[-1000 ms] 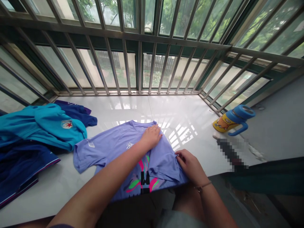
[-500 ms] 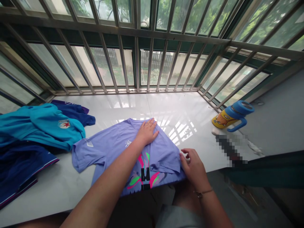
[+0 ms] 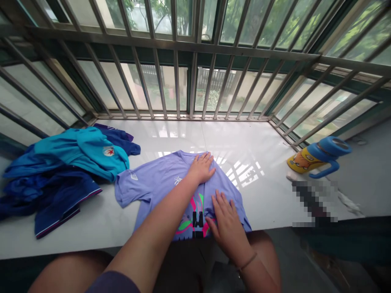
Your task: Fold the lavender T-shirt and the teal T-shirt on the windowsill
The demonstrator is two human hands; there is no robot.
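Note:
A lavender T-shirt [image 3: 165, 175] with a pink, green and black print lies spread on the white ledge, its right side folded in over the front. My left hand [image 3: 202, 167] rests flat on it near the collar, fingers stretched out. Lower down, my right hand [image 3: 224, 217] lies on the folded-over part with its fingers spread, covering some of the print. The shirt's left sleeve [image 3: 131, 185] reaches out toward the clothes pile, and its lower hem hangs at the ledge's front edge.
Teal and navy clothes [image 3: 70, 154] lie heaped on the left of the white ledge [image 3: 100, 226]. A blue and yellow bottle [image 3: 317, 156] with a handle stands at the right, beside a pixelated dark item [image 3: 311, 199]. Metal window bars [image 3: 183, 85] close off the back.
My right hand has moved from the shirt's right edge inward onto the folded part and flattened out. My left hand stays near the collar. The view has shifted left.

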